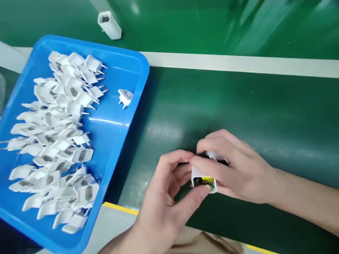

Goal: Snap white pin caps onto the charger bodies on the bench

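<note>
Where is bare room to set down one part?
Bare: the green worktop between the white strip and the right hand; the blue tray between the lone two-pin plug and the plug heap. Crowded: the tray's left side, under that heap.

You hold a small white case (198,172), its rectangular open end turned up toward you. Inside you can see a yellow block (207,179), dark parts (197,181) and some green board (212,184). Just beyond it, another white piece (215,154) is mostly hidden by your grip.
</note>
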